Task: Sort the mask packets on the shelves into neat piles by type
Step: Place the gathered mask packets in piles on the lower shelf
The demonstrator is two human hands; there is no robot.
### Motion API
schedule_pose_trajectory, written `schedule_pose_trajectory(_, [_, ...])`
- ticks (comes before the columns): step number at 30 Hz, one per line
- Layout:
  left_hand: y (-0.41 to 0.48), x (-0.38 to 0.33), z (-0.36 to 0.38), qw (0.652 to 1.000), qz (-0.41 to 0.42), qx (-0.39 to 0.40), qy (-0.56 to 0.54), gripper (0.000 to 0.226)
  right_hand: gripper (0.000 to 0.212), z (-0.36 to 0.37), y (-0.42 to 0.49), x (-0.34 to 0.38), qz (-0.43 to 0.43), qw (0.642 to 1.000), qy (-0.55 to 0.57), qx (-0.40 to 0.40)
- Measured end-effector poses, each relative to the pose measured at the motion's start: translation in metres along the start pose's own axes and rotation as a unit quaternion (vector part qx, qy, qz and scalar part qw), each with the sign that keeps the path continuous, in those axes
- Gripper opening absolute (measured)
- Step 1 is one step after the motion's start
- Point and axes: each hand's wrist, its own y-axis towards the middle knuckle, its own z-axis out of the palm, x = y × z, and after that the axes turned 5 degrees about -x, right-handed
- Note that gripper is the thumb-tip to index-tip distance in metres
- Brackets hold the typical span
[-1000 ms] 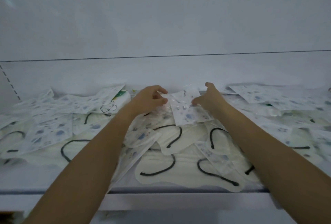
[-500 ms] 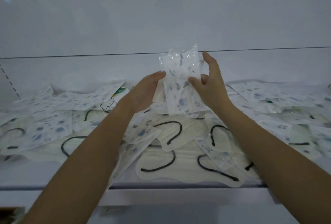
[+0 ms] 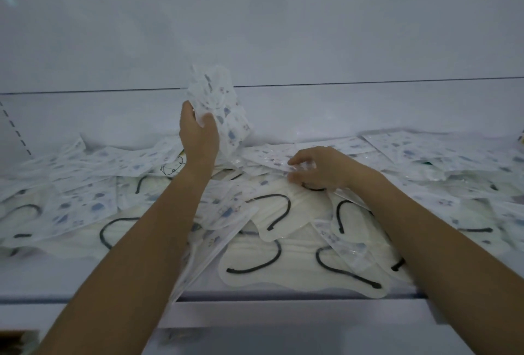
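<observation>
My left hand (image 3: 198, 133) grips a small stack of white packets printed with blue patterns (image 3: 219, 105), held upright above the shelf. Lower down, my right hand (image 3: 320, 167) pinches the edge of another blue-printed packet (image 3: 272, 157) lying in the heap. Under both hands sprawls a jumbled layer of packets: blue-printed ones (image 3: 85, 204) and plain cream masks with black ear loops (image 3: 255, 266).
The white shelf's front edge (image 3: 283, 296) runs across the bottom, with packets overhanging it. More printed packets (image 3: 419, 150) lie at the back right. A packet with a green mark (image 3: 177, 163) sits behind my left wrist. The white back wall (image 3: 340, 110) is close behind.
Both hands had lifted a printed stack together. Now my left hand alone holds it, higher and to the left, while my right hand has dropped to the heap and pinched another packet.
</observation>
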Motion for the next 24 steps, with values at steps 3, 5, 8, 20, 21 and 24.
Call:
schedule_pose_trajectory(3, [-0.003, -0.005, -0.001, 0.999, 0.006, -0.041, -0.002, 0.02, 0.026, 0.002, 0.007, -0.001, 0.02, 0.99, 0.021, -0.141])
schedule_pose_trajectory(5, [-0.006, -0.009, 0.0, 0.999, -0.01, -0.043, -0.016, 0.02, 0.03, 0.001, 0.011, -0.003, 0.044, 0.96, 0.047, -0.274])
schedule_pose_trajectory(8, [-0.01, -0.012, 0.006, 0.998, -0.064, 0.014, -0.009, 0.017, 0.027, -0.005, 0.007, 0.005, 0.022, 0.903, 0.142, -0.405])
schedule_pose_trajectory(20, [-0.016, -0.006, 0.012, 0.992, -0.049, 0.113, 0.017, 0.03, 0.057, 0.015, 0.011, 0.013, -0.071, 0.992, 0.086, -0.059])
schedule_pose_trajectory(21, [-0.012, -0.007, 0.009, 0.996, -0.032, 0.08, 0.027, 0.026, 0.064, 0.014, 0.012, 0.01, -0.051, 0.997, 0.05, -0.027])
schedule_pose_trajectory(24, [-0.007, -0.009, 0.002, 0.999, 0.006, 0.01, 0.049, 0.022, 0.069, 0.016, 0.016, 0.009, 0.002, 0.999, -0.004, 0.044])
